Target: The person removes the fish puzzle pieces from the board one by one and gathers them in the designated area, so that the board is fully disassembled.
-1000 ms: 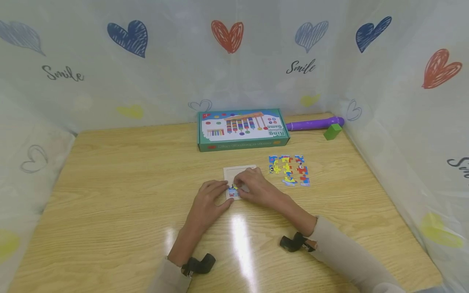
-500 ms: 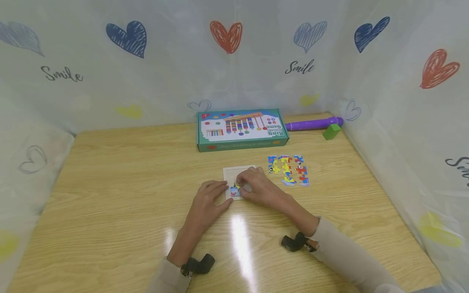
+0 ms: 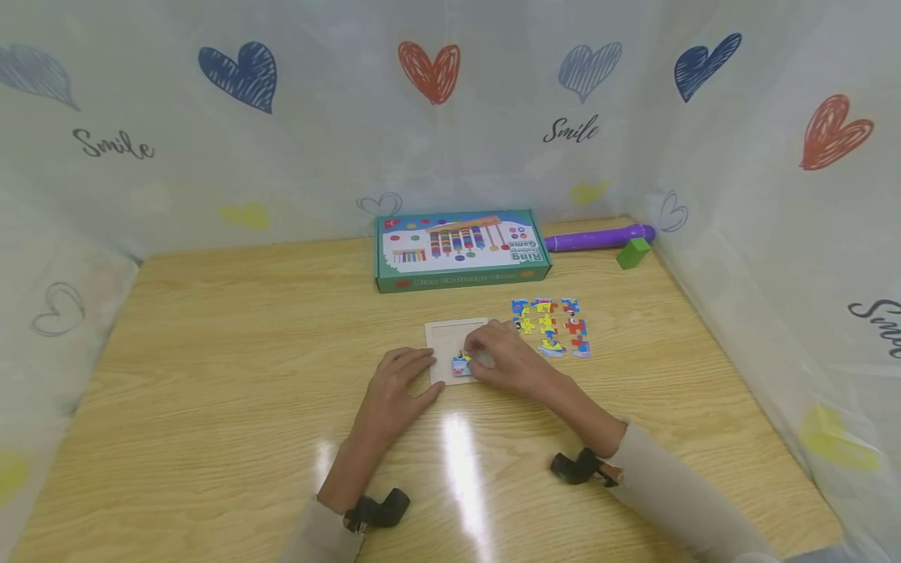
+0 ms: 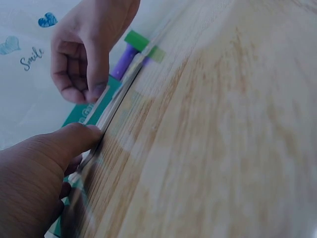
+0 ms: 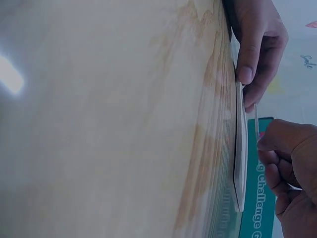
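Note:
In the head view a shallow, pale wooden puzzle tray lies flat on the table. My left hand holds its near left corner, thumb on the near edge and fingers along the left side. My right hand is over the tray's right part and pinches a blue puzzle piece with yellow and pink on it. The right wrist view shows this puzzle piece edge-on, raised above the tray. The right fingers hide part of it. Several loose puzzle pieces lie right of the tray.
A green Ring Challenge Game box stands at the table's back. To its right lie a purple tube and a green block. A white printed sheet surrounds the table behind and at the sides.
My right hand has moved slightly right, and the puzzle piece has come away from the tray's near left corner with it. The left hand stays at the tray's corner.

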A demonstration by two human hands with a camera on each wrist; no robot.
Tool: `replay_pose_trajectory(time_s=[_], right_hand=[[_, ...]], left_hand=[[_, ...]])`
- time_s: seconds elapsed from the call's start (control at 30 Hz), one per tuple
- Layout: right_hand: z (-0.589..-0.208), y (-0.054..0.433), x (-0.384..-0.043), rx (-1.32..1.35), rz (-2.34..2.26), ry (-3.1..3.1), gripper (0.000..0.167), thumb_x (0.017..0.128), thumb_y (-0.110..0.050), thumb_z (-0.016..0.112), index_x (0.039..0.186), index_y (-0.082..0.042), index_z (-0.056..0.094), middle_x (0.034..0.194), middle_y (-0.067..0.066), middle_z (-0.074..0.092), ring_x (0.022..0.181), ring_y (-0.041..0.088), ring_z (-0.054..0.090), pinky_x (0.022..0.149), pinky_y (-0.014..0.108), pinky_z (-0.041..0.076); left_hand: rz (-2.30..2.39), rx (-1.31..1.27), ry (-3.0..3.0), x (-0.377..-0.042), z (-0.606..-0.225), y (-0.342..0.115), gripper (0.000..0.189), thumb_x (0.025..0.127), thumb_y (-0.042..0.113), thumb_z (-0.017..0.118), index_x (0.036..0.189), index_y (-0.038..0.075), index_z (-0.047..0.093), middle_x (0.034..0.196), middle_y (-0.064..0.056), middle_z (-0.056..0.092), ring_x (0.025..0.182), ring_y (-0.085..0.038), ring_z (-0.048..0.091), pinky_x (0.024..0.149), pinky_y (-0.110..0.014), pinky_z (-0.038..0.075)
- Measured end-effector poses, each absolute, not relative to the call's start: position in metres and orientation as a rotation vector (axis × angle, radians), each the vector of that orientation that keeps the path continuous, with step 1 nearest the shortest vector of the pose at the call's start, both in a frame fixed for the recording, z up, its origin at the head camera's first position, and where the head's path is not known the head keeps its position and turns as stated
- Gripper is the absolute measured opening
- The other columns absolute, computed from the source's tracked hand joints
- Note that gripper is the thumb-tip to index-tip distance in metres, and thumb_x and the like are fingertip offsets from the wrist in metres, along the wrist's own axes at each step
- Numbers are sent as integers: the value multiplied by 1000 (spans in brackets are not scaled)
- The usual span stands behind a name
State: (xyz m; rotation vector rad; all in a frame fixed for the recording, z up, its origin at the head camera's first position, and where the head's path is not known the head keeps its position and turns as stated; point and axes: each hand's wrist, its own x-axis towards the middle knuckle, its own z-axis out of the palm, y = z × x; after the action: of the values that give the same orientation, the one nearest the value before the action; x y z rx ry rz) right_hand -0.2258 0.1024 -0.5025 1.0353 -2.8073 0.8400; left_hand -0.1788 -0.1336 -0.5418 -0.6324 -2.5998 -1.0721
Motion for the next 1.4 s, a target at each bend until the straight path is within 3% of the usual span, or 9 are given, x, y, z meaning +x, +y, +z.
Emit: replay_pose_trajectory(time_s=[0.77,1.07,1.4], right_hand=[[-503,125,-228,959,869,-2793,16,81,-2,73,95,-7,67,92,-1,67,91,18,55,85,38,36],[-499,129,-226,908,876,-2833,17,81,-2,74,96,-7,67,93,-1,66,94,18,55,90,44,35],[-500,134,-227,929,875,-2812,15,82,-2,72,96,-6,67,92,0,66,90,18,54,83,38,35]], left_hand=[[-1084,-601,-2618,-177,-540,-133,38,84,22,83,117,6,73,126,-4,67,120,-24,54,102,-40,46],[-1072,-600,-2621,-178,-540,-132,38,84,23,83,117,6,74,126,-4,68,120,-24,55,102,-40,46],[-1073,-603,-2606,-178,-541,-132,39,83,23,83,117,6,74,126,-5,68,120,-24,55,102,-40,46]])
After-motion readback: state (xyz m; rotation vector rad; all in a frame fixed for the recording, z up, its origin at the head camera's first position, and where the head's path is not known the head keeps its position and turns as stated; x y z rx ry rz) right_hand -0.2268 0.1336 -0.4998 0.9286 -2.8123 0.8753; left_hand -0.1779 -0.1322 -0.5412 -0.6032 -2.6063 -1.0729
